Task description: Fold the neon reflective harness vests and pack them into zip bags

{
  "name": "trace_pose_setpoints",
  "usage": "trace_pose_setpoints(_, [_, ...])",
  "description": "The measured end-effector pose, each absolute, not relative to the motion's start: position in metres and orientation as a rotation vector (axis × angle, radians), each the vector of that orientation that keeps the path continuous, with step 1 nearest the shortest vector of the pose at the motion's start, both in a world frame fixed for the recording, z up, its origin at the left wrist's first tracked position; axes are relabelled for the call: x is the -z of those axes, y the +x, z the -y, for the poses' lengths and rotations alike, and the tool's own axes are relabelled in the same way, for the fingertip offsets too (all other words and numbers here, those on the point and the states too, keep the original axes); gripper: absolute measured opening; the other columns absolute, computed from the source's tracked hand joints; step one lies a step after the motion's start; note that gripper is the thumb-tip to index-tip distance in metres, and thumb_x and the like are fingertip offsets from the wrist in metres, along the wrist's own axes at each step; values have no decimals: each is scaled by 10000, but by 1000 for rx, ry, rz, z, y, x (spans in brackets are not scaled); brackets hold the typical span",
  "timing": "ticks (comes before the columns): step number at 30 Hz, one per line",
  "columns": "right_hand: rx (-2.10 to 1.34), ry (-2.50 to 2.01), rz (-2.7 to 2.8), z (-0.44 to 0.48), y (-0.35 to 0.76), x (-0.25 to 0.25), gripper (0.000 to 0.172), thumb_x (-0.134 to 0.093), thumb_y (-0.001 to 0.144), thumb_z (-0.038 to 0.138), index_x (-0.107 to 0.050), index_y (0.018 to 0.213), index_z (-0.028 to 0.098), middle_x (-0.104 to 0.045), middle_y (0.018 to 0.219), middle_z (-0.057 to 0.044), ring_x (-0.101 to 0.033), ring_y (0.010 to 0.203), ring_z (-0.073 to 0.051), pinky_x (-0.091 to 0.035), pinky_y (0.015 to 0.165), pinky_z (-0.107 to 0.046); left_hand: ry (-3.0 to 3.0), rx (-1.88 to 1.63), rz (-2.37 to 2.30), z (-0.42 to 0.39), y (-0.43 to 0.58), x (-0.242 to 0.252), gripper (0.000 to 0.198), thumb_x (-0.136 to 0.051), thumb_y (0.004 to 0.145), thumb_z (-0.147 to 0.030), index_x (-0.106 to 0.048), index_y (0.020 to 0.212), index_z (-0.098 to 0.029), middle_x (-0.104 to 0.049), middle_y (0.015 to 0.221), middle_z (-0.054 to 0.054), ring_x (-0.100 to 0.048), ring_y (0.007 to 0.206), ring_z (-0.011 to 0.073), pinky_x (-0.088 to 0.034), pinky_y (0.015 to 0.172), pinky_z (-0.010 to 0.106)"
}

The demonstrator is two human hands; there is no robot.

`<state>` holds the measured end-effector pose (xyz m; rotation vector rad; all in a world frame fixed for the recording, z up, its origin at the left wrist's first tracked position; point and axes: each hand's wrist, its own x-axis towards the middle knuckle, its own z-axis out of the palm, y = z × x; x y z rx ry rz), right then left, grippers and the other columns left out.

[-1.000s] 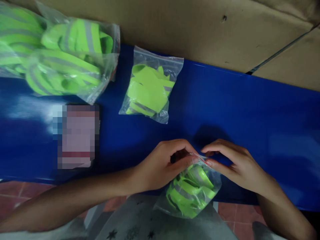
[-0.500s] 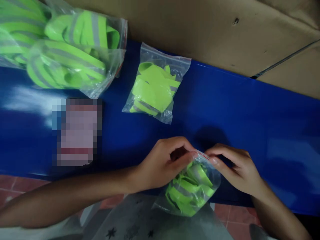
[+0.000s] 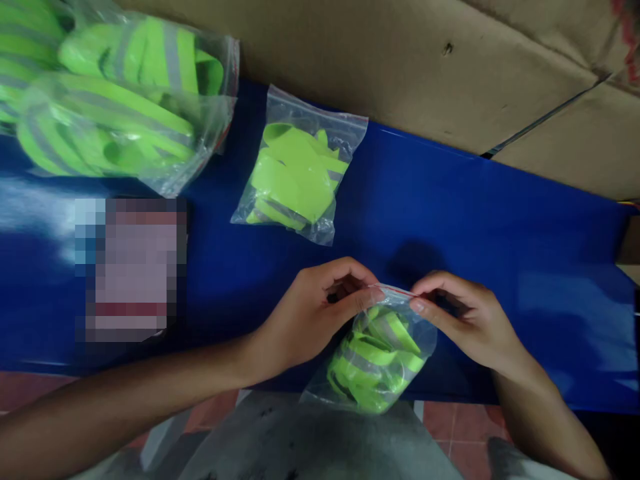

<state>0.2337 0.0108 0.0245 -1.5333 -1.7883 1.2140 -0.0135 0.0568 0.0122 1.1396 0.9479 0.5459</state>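
You pinched bag (image 3: 424, 337) by top edge w/ L hand (image 3: 313, 313) & R hand (image 3: 470, 317), strips (image 3: 365, 357) below; prob. needed even tension betw. them.

Clear zip bag (image 3: 376, 357), green straps (image 3: 369, 365) inside, tilted

Glossy plastic bag (image 3: 374, 363), smooth shiny tabletop (image 3: 480, 220), matt cardboard (image 3: 380, 63)

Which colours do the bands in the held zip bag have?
The bands are yellow-green with grey stripes, best seen in the head view.
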Motion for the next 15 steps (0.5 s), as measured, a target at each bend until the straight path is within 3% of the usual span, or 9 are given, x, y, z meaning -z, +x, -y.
trace_pose_setpoints(15, [-1011,-1438,1950,-4,235,-25,165,-717,943,145,-692,1055,264,-728,928,45,-690,812,-60,-516,747,-158,1205,-567,-943,-57,-15,-10,202,-698,955,-341,-710,851,-168,-713,774,1,-634,694,98,-462,599,188])
